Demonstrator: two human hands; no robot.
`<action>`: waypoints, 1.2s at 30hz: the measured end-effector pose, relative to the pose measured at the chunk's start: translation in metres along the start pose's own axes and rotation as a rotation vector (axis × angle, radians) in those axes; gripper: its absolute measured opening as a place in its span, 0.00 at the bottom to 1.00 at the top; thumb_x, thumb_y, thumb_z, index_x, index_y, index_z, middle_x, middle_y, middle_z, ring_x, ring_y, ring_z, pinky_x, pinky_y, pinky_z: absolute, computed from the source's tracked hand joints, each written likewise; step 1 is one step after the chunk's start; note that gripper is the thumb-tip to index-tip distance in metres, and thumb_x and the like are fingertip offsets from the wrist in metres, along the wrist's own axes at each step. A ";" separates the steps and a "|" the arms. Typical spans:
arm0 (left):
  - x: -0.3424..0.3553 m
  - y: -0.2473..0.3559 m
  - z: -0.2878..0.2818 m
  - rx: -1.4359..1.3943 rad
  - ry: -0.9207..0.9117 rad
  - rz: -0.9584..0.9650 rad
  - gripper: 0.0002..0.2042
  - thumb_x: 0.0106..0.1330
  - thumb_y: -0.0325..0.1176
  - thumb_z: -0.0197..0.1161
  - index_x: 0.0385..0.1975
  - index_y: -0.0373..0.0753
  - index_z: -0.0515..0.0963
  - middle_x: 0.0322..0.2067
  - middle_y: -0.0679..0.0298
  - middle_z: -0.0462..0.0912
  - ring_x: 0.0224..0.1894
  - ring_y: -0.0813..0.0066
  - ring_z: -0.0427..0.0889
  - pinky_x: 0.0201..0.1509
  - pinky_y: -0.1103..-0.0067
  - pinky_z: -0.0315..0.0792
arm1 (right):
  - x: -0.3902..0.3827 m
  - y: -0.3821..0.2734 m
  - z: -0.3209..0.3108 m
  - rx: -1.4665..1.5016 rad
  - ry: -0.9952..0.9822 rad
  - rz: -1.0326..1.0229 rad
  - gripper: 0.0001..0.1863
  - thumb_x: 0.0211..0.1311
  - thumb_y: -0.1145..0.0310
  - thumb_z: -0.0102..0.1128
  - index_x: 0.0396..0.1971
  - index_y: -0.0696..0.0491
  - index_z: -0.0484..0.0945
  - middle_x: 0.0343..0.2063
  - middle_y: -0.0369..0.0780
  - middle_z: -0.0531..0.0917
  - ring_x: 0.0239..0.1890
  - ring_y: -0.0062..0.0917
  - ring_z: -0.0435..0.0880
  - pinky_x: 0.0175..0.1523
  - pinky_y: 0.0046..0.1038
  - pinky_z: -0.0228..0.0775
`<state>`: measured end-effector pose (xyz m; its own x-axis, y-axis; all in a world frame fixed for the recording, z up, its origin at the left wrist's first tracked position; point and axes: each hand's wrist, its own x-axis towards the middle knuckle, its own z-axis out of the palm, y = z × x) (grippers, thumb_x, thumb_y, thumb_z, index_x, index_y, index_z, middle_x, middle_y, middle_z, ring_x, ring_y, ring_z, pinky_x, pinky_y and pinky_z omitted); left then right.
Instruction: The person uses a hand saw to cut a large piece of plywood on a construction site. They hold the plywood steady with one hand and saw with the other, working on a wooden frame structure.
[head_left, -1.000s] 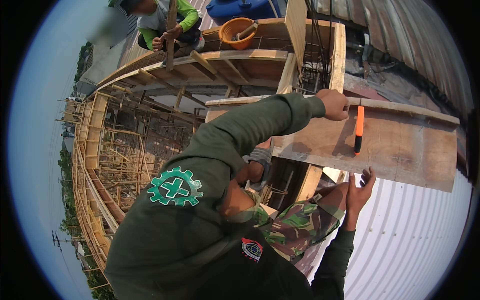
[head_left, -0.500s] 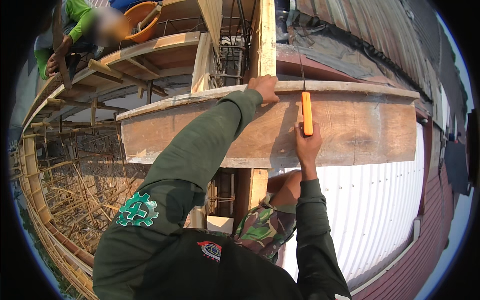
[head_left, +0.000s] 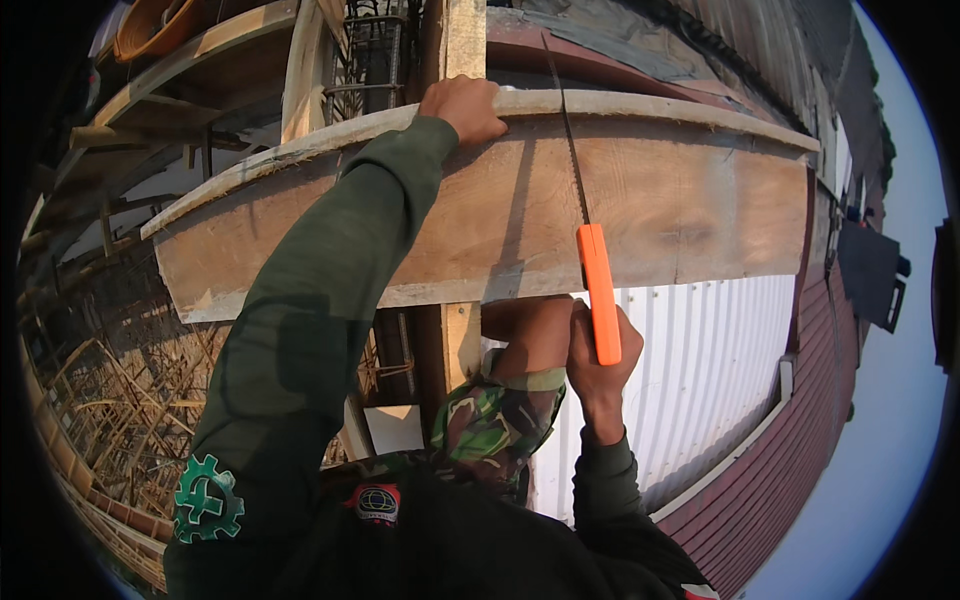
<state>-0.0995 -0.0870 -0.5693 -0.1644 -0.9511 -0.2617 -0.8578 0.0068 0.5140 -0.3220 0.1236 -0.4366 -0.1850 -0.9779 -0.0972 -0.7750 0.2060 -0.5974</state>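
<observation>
A long wooden formwork panel [head_left: 620,200], with a batten [head_left: 680,112] along its far edge, lies crosswise in front of me. My left hand [head_left: 462,110] is closed over that batten, left of the blade, gripping it from above. My right hand [head_left: 604,350] is wrapped round the orange handle of a hand saw [head_left: 600,295], just past the panel's near edge. The thin dark blade reaches away from me, over the panel and across the batten. My bare knee [head_left: 530,335] is under the near side of the panel.
An upright timber post [head_left: 465,40] and a rebar cage [head_left: 365,70] stand behind the panel. White corrugated roofing [head_left: 690,370] lies below at the right, beside dark red roofing [head_left: 770,480]. Bamboo scaffolding [head_left: 130,390] fills a drop at the left. An orange bucket [head_left: 160,30] sits far left.
My right hand has pulled the saw toward me, so the blade now spans the panel. The left hand keeps its grip. The whole view has shifted, and the person at far left is out of sight.
</observation>
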 end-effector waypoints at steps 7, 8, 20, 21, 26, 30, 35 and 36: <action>-0.003 0.003 -0.003 0.068 -0.035 0.043 0.22 0.55 0.49 0.67 0.47 0.45 0.86 0.44 0.54 0.89 0.50 0.53 0.87 0.55 0.63 0.81 | 0.091 -0.008 0.058 0.116 0.026 -0.052 0.11 0.59 0.69 0.66 0.26 0.63 0.78 0.18 0.50 0.79 0.21 0.34 0.81 0.33 0.36 0.72; -0.004 0.004 -0.006 0.083 -0.025 0.036 0.22 0.55 0.49 0.67 0.47 0.45 0.86 0.44 0.54 0.89 0.50 0.53 0.87 0.55 0.63 0.81 | 0.089 -0.005 0.059 0.121 0.033 -0.082 0.11 0.59 0.69 0.66 0.26 0.63 0.78 0.18 0.50 0.79 0.21 0.34 0.81 0.33 0.36 0.72; 0.000 0.001 0.014 -0.035 -0.029 -0.025 0.24 0.52 0.54 0.74 0.47 0.49 0.88 0.42 0.54 0.90 0.47 0.53 0.88 0.53 0.63 0.80 | 0.091 0.029 0.084 0.165 0.101 -0.119 0.09 0.58 0.70 0.68 0.28 0.62 0.82 0.19 0.47 0.82 0.21 0.35 0.83 0.34 0.31 0.75; 0.003 0.001 0.012 -0.037 -0.025 -0.030 0.25 0.52 0.55 0.75 0.47 0.50 0.88 0.42 0.55 0.90 0.47 0.53 0.88 0.53 0.63 0.80 | 0.095 0.029 0.085 0.164 0.118 -0.105 0.09 0.57 0.70 0.68 0.28 0.62 0.82 0.19 0.47 0.83 0.21 0.36 0.84 0.33 0.31 0.76; 0.012 0.002 -0.007 -0.023 -0.080 -0.092 0.30 0.50 0.56 0.75 0.53 0.50 0.86 0.46 0.55 0.89 0.50 0.53 0.87 0.55 0.64 0.80 | 0.110 0.022 0.086 0.173 0.068 -0.137 0.09 0.55 0.69 0.69 0.28 0.61 0.83 0.20 0.49 0.83 0.23 0.39 0.86 0.34 0.34 0.77; 0.020 0.018 -0.009 -0.078 0.010 0.018 0.29 0.50 0.52 0.74 0.53 0.46 0.84 0.48 0.53 0.88 0.52 0.51 0.86 0.56 0.62 0.79 | 0.104 0.013 0.079 0.191 0.087 -0.163 0.11 0.55 0.68 0.71 0.27 0.61 0.82 0.21 0.51 0.84 0.24 0.42 0.86 0.34 0.35 0.77; 0.035 0.031 -0.001 0.009 -0.091 0.024 0.22 0.52 0.44 0.70 0.47 0.42 0.86 0.43 0.50 0.89 0.49 0.48 0.87 0.56 0.62 0.80 | 0.070 -0.002 0.055 0.072 0.011 0.009 0.12 0.56 0.67 0.71 0.28 0.61 0.82 0.21 0.51 0.83 0.23 0.43 0.84 0.34 0.35 0.77; 0.037 0.030 -0.001 0.034 -0.106 -0.001 0.22 0.52 0.43 0.69 0.46 0.40 0.87 0.43 0.50 0.89 0.48 0.48 0.87 0.55 0.62 0.80 | 0.051 0.001 0.045 0.074 0.015 0.082 0.10 0.55 0.68 0.71 0.28 0.61 0.83 0.19 0.50 0.83 0.22 0.43 0.83 0.34 0.35 0.77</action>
<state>-0.1310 -0.1220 -0.5630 -0.2126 -0.9130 -0.3483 -0.8739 0.0182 0.4858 -0.3046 0.0719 -0.4782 -0.2555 -0.9570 -0.1372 -0.7104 0.2821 -0.6448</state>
